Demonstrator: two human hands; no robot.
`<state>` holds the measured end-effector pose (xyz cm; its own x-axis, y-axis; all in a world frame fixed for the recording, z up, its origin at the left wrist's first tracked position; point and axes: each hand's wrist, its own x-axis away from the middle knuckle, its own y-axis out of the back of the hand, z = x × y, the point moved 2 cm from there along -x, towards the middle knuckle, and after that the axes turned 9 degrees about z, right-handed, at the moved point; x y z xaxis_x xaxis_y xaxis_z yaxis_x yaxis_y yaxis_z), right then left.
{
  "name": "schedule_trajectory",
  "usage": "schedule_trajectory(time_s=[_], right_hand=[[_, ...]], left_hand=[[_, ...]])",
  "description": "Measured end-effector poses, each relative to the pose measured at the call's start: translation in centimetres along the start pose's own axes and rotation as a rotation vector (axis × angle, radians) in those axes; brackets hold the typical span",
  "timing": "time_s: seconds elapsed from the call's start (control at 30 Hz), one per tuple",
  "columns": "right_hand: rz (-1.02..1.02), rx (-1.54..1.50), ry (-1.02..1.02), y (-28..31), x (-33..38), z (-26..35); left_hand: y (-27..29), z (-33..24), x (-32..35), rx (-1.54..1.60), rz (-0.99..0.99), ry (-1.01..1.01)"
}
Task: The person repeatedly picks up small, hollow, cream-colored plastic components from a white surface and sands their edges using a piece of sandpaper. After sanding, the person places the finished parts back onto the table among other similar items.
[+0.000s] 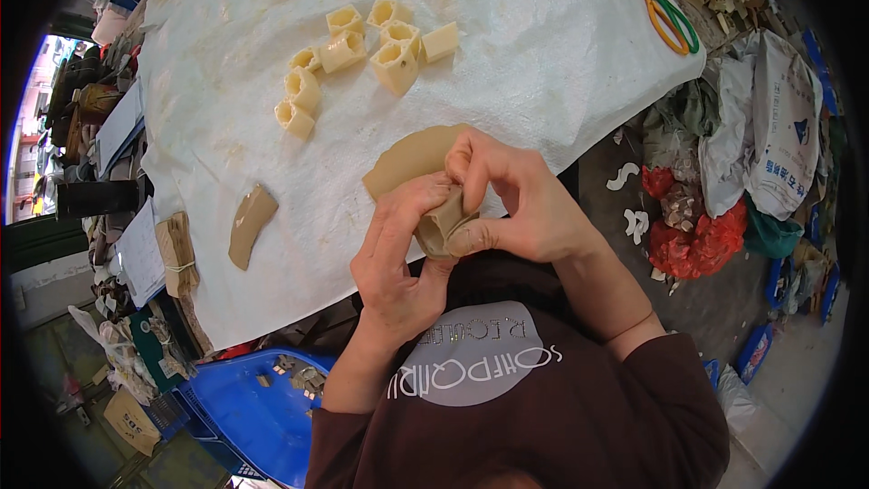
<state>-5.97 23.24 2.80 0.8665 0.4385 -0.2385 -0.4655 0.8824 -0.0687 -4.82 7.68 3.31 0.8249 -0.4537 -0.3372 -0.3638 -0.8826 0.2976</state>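
Observation:
Close to my chest, my left hand [398, 258] and my right hand [529, 208] both grip a small hollow block [440, 222], with brown sheet material around it. My left fingers press along its upper side. On the other side, my right thumb and fingertips pinch the sheet at its rim; part of the block is hidden by the fingers. Just beyond my hands a curved brown sheet piece [403, 161] lies flat on the white cloth [290, 308]. Another curved brown piece [252, 226] rests farther left, apart from both hands.
Several cream-coloured hollow blocks [396, 65] stand on the cloth ahead. A tied brown stack [177, 255] sits at the left edge. Scissors [671, 23] with orange and green handles lie far right. Below the table are a blue tub [272, 430] and red bags [692, 244].

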Motion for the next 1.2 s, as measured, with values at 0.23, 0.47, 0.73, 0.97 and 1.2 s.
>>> schedule_trajectory(time_s=[0.23, 0.47, 0.73, 0.97, 1.2], right_hand=[[-0.158, -0.073, 0.04, -1.0, 1.6, -0.9], [-0.247, -0.019, -0.057, -2.2, 1.6, 0.4], [-0.223, -0.502, -0.12, -2.1, 1.3, -0.5], [-0.118, -0.719, -0.138, -2.1, 1.4, -1.2], [-0.259, -0.39, -0.155, -2.1, 1.3, -0.9]], left_hand=[[-0.5, 0.5, -0.1, 0.251, -0.067, -0.095], [-0.9, 0.1, 0.1, 0.22, -0.098, -0.076], [-1.1, -0.1, 0.5, 0.212, -0.106, -0.053], [-1.3, -0.7, 0.5, 0.191, -0.096, -0.091], [-1.9, 0.4, 0.0, 0.063, -0.157, -0.198]])
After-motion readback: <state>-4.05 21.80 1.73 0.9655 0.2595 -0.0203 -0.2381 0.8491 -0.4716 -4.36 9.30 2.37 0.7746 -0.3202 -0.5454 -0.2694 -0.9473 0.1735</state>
